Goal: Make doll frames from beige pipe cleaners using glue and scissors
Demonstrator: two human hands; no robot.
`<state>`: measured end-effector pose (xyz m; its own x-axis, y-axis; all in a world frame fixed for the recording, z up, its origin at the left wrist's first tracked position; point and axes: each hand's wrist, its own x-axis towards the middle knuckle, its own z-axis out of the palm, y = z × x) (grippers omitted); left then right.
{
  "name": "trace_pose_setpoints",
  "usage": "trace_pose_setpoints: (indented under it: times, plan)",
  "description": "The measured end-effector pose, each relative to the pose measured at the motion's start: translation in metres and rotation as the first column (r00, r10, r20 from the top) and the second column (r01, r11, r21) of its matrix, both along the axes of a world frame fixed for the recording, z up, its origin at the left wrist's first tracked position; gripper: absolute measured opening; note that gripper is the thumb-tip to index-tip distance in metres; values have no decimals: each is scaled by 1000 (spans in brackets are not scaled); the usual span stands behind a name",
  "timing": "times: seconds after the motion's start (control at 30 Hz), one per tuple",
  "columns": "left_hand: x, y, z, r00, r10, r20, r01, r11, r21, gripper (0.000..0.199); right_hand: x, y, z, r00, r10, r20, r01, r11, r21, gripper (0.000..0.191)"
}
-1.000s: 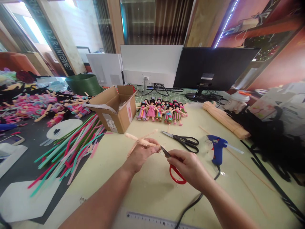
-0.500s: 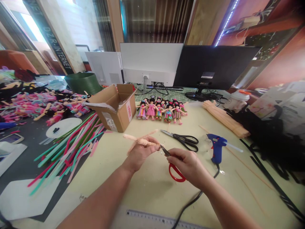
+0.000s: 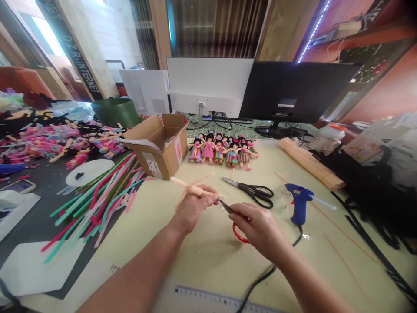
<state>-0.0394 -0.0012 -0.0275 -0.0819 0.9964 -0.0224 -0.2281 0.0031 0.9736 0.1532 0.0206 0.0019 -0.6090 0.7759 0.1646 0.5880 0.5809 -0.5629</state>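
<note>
My left hand [image 3: 195,208] pinches a small peach doll body of twisted pipe cleaners [image 3: 196,190], its limbs sticking out left and up. In my right hand [image 3: 256,224] is a pair of red-handled scissors [image 3: 240,234]; one red loop hangs below my fingers. The dark blades point left and meet the peach piece near my left fingertips. I cannot tell whether they grip it. Black-handled scissors [image 3: 256,192] lie on the table just beyond my right hand. A blue glue gun [image 3: 298,204] stands to the right with its cord running forward.
Finished dolls [image 3: 221,152] lie grouped behind my hands, beside an open cardboard box [image 3: 159,152]. Coloured pipe cleaners [image 3: 100,200] spread at left. A peach bundle [image 3: 309,163] and black fuzzy strips [image 3: 365,187] lie at right. A ruler [image 3: 208,298] lies at the front edge.
The view has shifted slightly. My right hand has turned a little, so less of the red loop shows. The peach doll body is tilted slightly differently in my left hand.
</note>
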Motion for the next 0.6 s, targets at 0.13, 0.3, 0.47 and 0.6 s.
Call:
trace_pose_setpoints:
  times: [0.13,0.3,0.47,0.6]
  plan:
    - [0,0,0,1000,-12,24,12,1000,14,21,1,1,0,1000,-27,0,27,1000,-8,12]
    - [0,0,-1,999,-7,37,6,1000,25,20,1,0,2,999,-47,17,47,998,-38,14]
    - [0,-1,0,997,-21,67,17,997,71,15,1,1,4,999,-48,-3,47,989,-141,17]
    - [0,-2,3,999,-33,41,28,992,121,11,2,3,5,999,-35,-9,31,965,-261,21]
